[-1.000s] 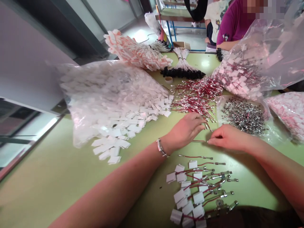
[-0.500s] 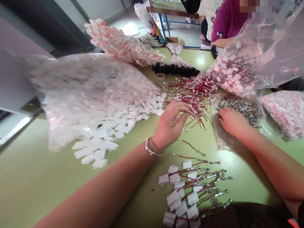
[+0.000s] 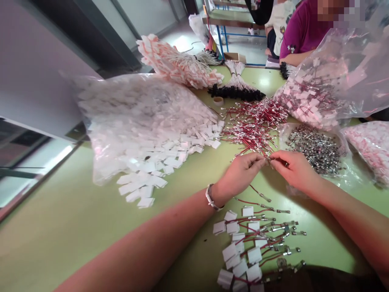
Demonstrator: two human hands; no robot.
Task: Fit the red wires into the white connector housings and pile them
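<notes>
My left hand [image 3: 247,172] is closed in a pinch on a red wire with metal end clips, mostly covered by the fingers. Its fingertips meet those of my right hand [image 3: 290,166], which pinches a small glass fuse, largely hidden. Just beyond lies a pile of red wires [image 3: 252,136] with metal clips. Beside my right hand is a clear bag of fuses [image 3: 317,150]. Nearer to me, several red wires [image 3: 264,209] lie in a loose column, many with a fuse at the right end and a white plastic housing [image 3: 254,255] at the left.
A big clear bag [image 3: 100,162] spills white housings [image 3: 142,182] at left. Bundled white cables with orange-pink ends [image 3: 182,67] and black ends [image 3: 237,92] lie behind, near a tape roll [image 3: 218,100]. Filled bags [image 3: 316,93] stand at right. A person in a purple shirt [image 3: 300,32] sits across.
My right hand has left the fuse bag and moved left to meet my left hand. My left hand has come down and right from the wire pile. The view has shifted slightly left.
</notes>
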